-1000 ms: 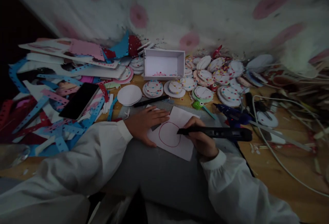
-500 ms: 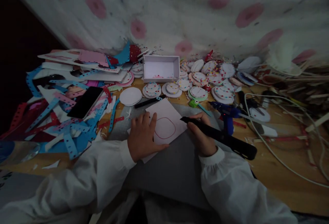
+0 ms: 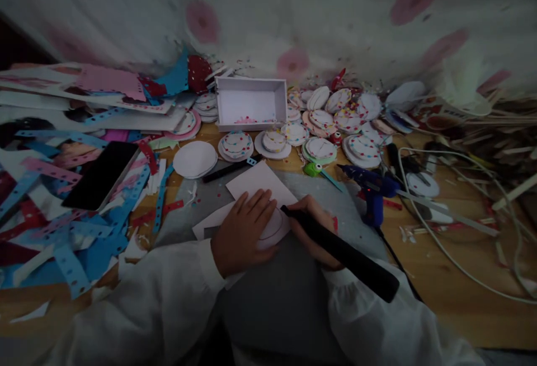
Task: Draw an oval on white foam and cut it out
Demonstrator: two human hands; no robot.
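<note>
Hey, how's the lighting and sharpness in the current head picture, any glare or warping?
Head view, overall: dim throughout, no strong glare on the smartphone; head view, middle: the left hand and black utility knife show readable outlines; head view, outer edges: softer, with the wood sticks at far right looking smeared and stretched.

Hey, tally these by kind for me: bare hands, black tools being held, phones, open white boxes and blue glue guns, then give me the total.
Bare hands: 2, the left hand and the right hand
Held black tool: 1, in the right hand
Phone: 1
Open white box: 1
Blue glue gun: 1
Total: 6
</note>
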